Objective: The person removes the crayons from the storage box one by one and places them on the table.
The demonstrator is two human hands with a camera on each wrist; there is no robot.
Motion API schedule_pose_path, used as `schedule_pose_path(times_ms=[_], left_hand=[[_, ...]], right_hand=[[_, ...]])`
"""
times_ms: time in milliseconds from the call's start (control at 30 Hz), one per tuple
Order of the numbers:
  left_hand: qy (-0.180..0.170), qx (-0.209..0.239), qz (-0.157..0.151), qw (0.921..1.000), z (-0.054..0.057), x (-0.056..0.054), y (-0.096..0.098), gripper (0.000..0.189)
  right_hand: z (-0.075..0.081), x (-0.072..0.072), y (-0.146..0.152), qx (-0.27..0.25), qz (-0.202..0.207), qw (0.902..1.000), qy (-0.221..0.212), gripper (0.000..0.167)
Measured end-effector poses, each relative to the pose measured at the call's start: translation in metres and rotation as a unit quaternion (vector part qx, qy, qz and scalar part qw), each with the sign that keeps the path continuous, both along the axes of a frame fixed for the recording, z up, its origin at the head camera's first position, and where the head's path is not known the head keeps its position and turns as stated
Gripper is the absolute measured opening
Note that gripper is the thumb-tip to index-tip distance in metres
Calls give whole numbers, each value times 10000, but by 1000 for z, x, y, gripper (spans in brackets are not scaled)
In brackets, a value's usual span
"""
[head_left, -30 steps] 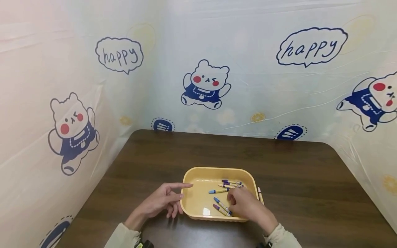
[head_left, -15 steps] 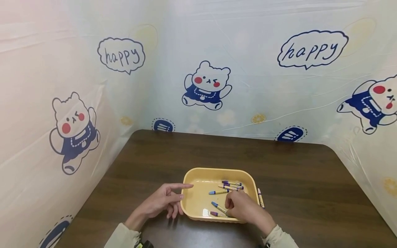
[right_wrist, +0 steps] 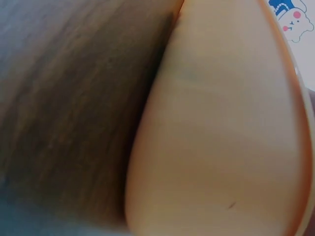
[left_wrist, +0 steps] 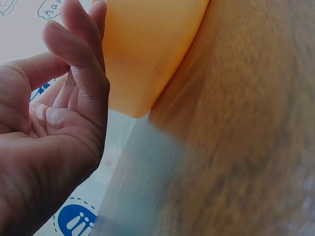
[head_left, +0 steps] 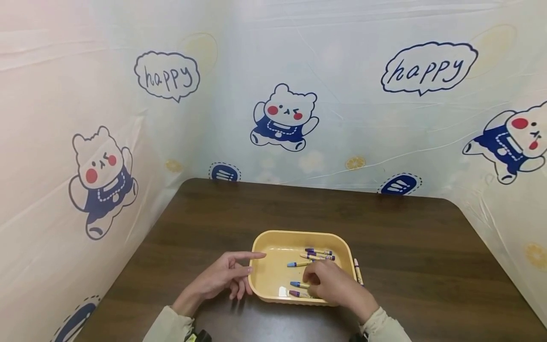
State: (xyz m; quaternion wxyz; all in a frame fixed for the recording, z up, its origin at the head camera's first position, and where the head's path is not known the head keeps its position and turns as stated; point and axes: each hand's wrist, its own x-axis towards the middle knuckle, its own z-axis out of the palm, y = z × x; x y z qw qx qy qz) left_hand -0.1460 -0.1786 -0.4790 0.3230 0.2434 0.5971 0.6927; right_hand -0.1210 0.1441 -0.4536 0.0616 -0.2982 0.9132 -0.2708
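Observation:
A yellow plastic basket stands on the table with several wrapped crayons in it. My left hand is at its left side, the index finger straight over the rim and the thumb close to the outer wall. Inside the basket, my right hand pinches a blue crayon near its right end, though the fingertips are largely hidden. Just below lies a purple crayon, partly covered by that hand. A light blue crayon sits above. The right wrist view shows only the basket's outer wall.
Towards the basket's back right lie a dark purple crayon and a pale-tipped crayon. A pink-tipped crayon is outside, along the right wall. Printed curtains enclose the dark wooden table.
My right hand has shifted slightly left inside the basket. The blue and purple crayons have turned from slanting to nearly level. My left hand has stayed in place.

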Motion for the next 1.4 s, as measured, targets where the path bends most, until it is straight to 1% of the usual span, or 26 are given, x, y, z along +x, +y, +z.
schedule_pose_path(times_ms=[100, 133, 300, 500, 633, 733, 867, 967, 1033, 1067, 1133, 1200, 1267, 1333, 1400], left_hand=[[-53, -74, 4, 10000, 1, 0, 1, 48], [-63, -91, 2, 9999, 1, 0, 1, 48], [-50, -95, 17, 9999, 0, -1, 1, 48], [-115, -98, -1, 9999, -4, 0, 0, 48], [-51, -45, -27, 10000, -5, 0, 0, 47], [-21, -82, -19, 10000, -4, -1, 1, 47], [-45, -169, -6, 9998, -3, -1, 1, 47], [-69, -192, -13, 9998, -3, 0, 1, 47], [-115, -243, 6, 9996, -3, 0, 1, 47], [-124, -256, 8, 9996, -2, 0, 1, 47], [-137, -252, 23, 9996, -2, 0, 1, 47], [-133, -192, 24, 9997, -2, 0, 1, 47], [-92, -129, -12, 9999, -1, 0, 2, 47], [-67, -92, -26, 9999, 0, 0, 1, 47], [-78, -122, -34, 9999, 0, -1, 1, 47]], right_hand=[[-2, -2, 2, -204, 190, 9995, -167, 14], [-3, -3, 2, -218, 219, 9994, -162, 14], [-4, -4, 4, -138, 209, 9995, 180, 15], [-2, -3, 4, -59, 218, 9984, 518, 12], [2, -2, 7, -3, 236, 9964, 816, 12], [9, -3, 11, -117, 130, 9959, 893, 10], [21, -4, 19, -419, -180, 9967, 675, 7], [29, -5, 26, -703, -488, 9949, 533, 7], [33, -5, 30, -964, -665, 9919, 486, 8], [35, -6, 33, -1094, -750, 9901, 448, 7], [38, -6, 39, -1421, -926, 9853, 225, 6], [40, -5, 44, -1793, -1148, 9769, -177, 5], [40, -3, 50, -2190, -1393, 9634, -671, 9], [40, 0, 56, -2598, -1616, 9454, -1124, 15], [38, 4, 61, -2936, -1814, 9268, -1481, 22]])
